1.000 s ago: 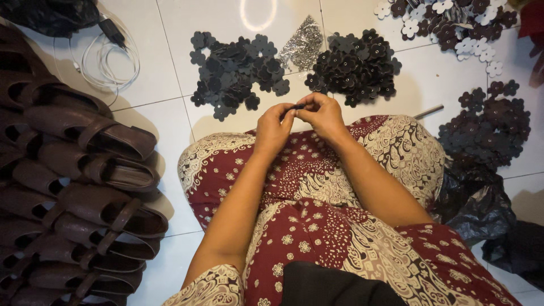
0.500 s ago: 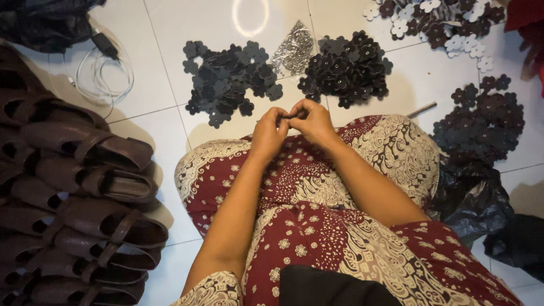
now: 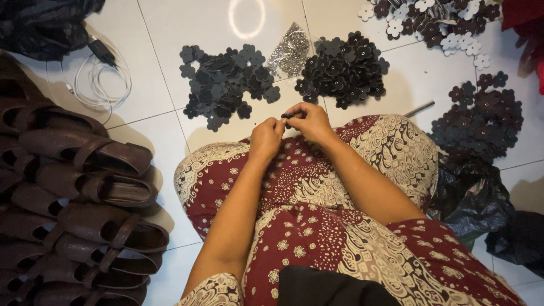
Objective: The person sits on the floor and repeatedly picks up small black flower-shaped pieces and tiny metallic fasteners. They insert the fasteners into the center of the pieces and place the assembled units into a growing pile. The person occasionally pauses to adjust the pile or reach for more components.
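Note:
My left hand and my right hand meet over my knee, fingertips pinched together on a small dark piece between them. The piece is mostly hidden by the fingers. Just beyond my hands lies a flat pile of dark grey flower-shaped cutouts on the white tiled floor. To its right sits a heap of darker layered flowers. Between the two piles is a small clear bag of silvery metal bits. My legs are covered by a red and cream patterned cloth.
Rows of brown sandals fill the left side. A white cable coil lies at the upper left. More dark flowers and white ones sit at the right, by black plastic bags. A thin metal rod lies near my knee.
My hands have stayed together at the knee, fingers shifting slightly on the small piece. The view has drifted a little.

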